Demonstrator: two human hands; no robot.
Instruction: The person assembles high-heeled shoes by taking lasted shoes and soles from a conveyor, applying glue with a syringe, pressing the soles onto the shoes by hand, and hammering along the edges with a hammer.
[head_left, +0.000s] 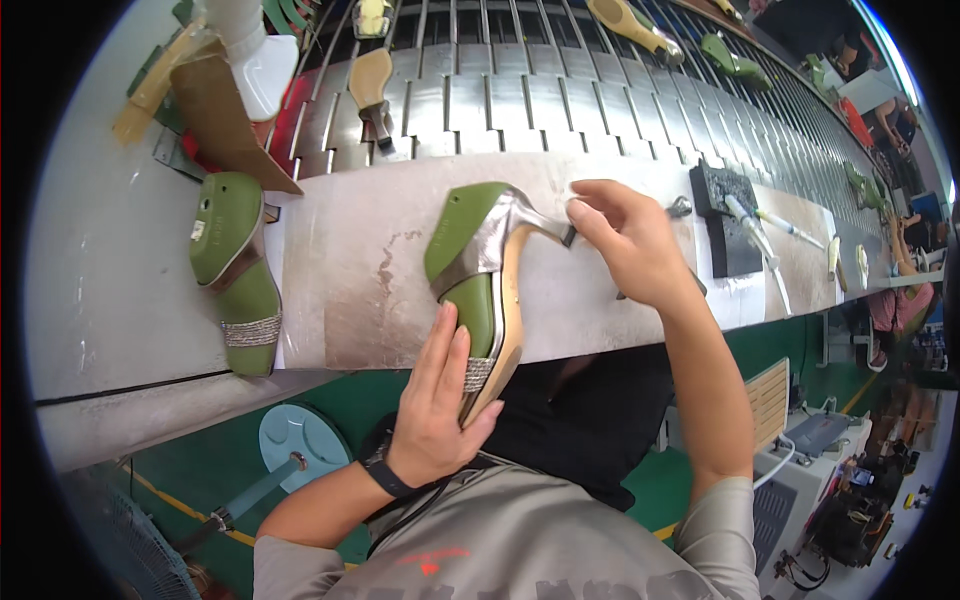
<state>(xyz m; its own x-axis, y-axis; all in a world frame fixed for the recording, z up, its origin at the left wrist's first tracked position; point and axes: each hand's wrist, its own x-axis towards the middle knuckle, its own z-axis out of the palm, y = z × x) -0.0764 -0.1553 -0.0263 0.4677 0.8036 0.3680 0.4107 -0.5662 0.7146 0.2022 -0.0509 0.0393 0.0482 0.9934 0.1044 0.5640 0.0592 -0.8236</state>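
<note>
A green high-heeled sandal [484,315] with a silver heel and a glittery toe strap lies on its side over the worktable. My left hand [436,400] is closed around its toe end, fingers along the green insole and thumb at the sole. Close to the tip of the heel, my right hand [632,238] has its fingers bent, with a small gap between thumb and forefinger. Nothing shows between them. A matching green sandal [232,250] rests at the table's left.
A black block [728,220] with brushes [757,238] on it sits right of my right hand. Beyond the table [345,300] runs a metal slat conveyor [480,105] carrying several shoes. Cardboard [225,115] and a white plastic piece [267,75] stand at the far left. People work farther right.
</note>
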